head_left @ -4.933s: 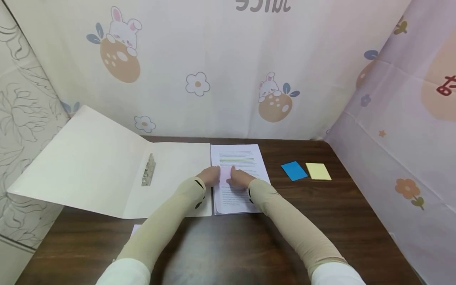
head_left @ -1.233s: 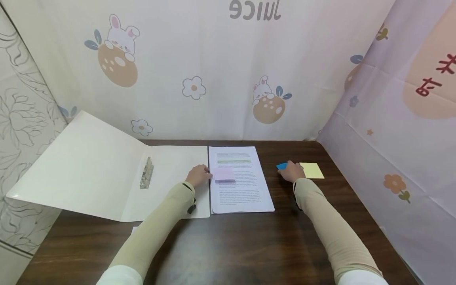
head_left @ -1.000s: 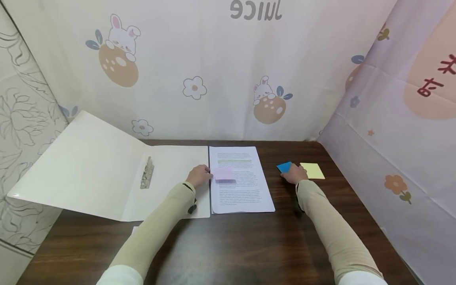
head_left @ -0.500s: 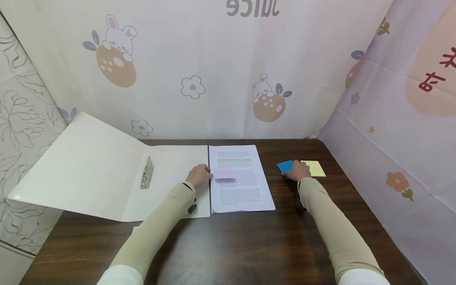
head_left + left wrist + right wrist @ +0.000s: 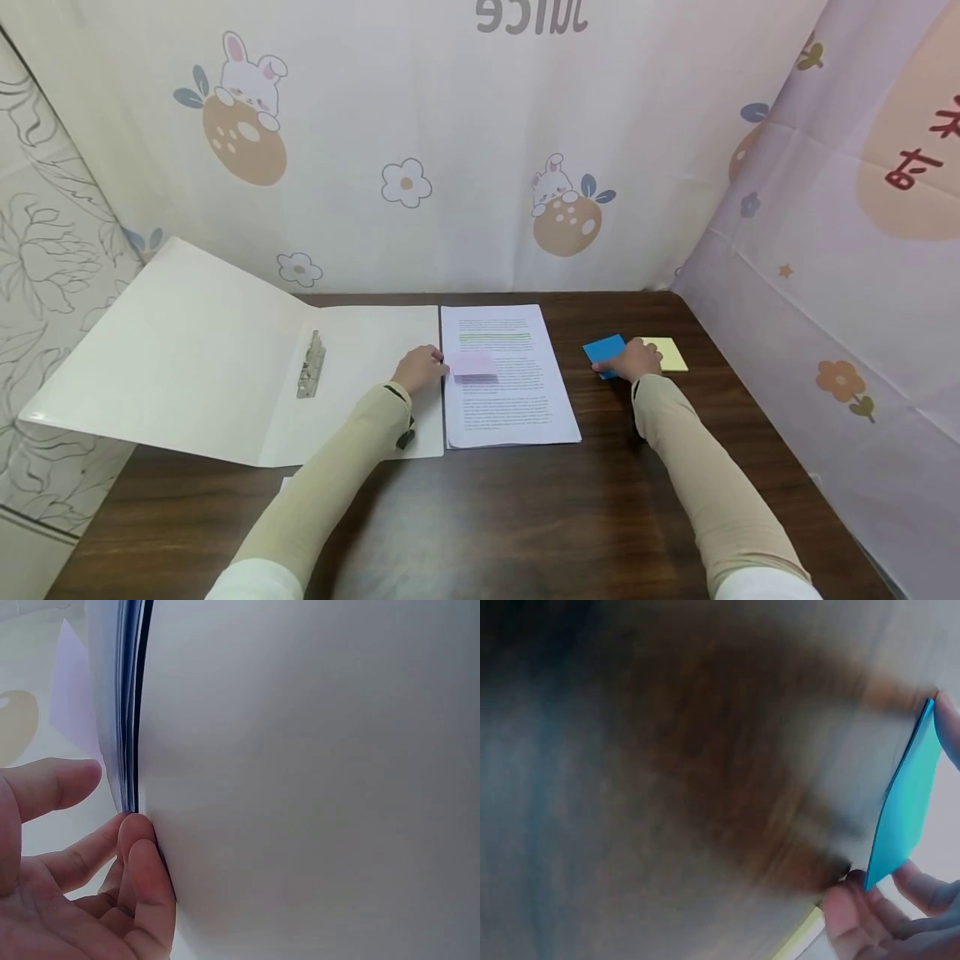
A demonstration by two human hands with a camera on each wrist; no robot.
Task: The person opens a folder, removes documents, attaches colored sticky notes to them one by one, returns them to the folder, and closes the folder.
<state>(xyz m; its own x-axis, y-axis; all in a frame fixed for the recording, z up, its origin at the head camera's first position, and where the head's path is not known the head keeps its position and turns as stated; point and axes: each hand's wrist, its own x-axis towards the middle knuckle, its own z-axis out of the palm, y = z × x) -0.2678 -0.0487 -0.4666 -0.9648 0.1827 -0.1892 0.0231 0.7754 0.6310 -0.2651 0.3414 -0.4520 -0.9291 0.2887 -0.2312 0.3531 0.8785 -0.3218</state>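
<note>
Right hand (image 5: 632, 360) has shifted from the white printed-paper stack (image 5: 513, 408) to the square blue paper pad (image 5: 603, 349) rightward; thumb and half-bent fingers touch it, grip undetermined. Left hand (image 5: 418, 369), fingers loosely parted, touches the stack's edge. Best pinched evenly, clear of the neighbouring square yellow paper pad (image 5: 672, 353).

The blue pad (image 5: 605, 348) and yellow pad (image 5: 672, 355) are plain, the curtain (image 5: 480, 225) bunny-patterned.

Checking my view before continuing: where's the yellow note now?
Head view, right side: the yellow note lies just right of the blue note, partly hidden by the right hand.
</note>
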